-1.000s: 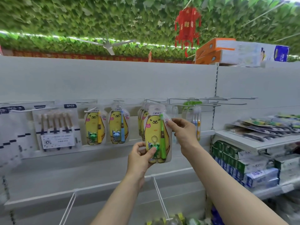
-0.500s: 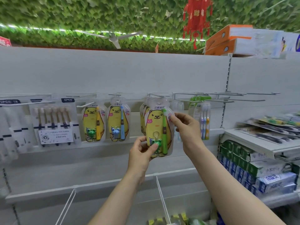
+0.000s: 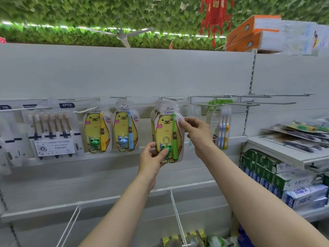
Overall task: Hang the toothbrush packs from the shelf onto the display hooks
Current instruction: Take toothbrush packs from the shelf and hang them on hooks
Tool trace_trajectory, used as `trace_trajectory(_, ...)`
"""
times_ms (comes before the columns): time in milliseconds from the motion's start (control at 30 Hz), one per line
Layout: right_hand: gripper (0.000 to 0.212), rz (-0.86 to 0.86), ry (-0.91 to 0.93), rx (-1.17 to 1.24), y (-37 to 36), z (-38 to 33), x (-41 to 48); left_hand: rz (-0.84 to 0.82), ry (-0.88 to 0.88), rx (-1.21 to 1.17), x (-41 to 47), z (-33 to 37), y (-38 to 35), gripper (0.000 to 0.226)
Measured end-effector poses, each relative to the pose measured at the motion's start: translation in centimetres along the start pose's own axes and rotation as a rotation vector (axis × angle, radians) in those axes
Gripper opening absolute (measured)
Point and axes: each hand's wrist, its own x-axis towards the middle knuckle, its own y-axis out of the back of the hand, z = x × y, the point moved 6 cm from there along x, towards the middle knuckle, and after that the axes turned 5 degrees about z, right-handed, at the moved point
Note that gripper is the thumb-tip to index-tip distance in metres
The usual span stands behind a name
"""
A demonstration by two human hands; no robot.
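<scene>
Item: clear plastic pack with yellow bear card and green toothbrush (image 3: pixel 168 132), upright at the front of a matching stack, top at the white wire display hook (image 3: pixel 171 98). Left hand (image 3: pixel 151 157) pinches its lower edge; right hand (image 3: pixel 195 130) pinches its upper right edge. Step: seating the hang hole; threading not discernible. Next: slide back, release

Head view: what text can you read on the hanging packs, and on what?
"6PCS": header of the six-brush pack.
"CARING FOR GUMS": its white label; smaller print below is blurred.
"3-12": pink badge on the green toothbrush pack.
Chinese headings and toothpaste boxes: too blurred to read.
</scene>
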Motion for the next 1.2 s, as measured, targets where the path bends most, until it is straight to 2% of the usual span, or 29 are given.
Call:
trace_trajectory(267, 0.013, -0.028, -0.003, -0.013, -0.3, 1.1, 1.5, 0.033, -0.016, 0.028, 1.7, -0.8, -0.1, 0.032)
trace_trajectory(567, 0.015, -0.038, -0.009, -0.03, -0.6, 1.5, 2.0, 0.057, -0.045, 0.059, 1.8, -0.5, -0.1, 0.024)
trace_trajectory(867, 0.016, -0.032, -0.074, -0.102, -0.6, 1.0, 1.9, 0.1, 0.011, 0.099, 0.6, 0.2, -0.3, 0.022)
trace_trajectory(1067, 0.034, -0.069, -0.028, -0.246, 0.8, -1.7, -0.5, 0.205, 0.017, 0.283, -2.1, 1.8, 1.7, 0.049)
trace_trajectory(1200, 0.051, -0.167, 0.04, -0.523, 2.1, -3.9, -3.0, 0.178, -0.08, 0.529, -4.7, 4.9, 2.5, 0.058)
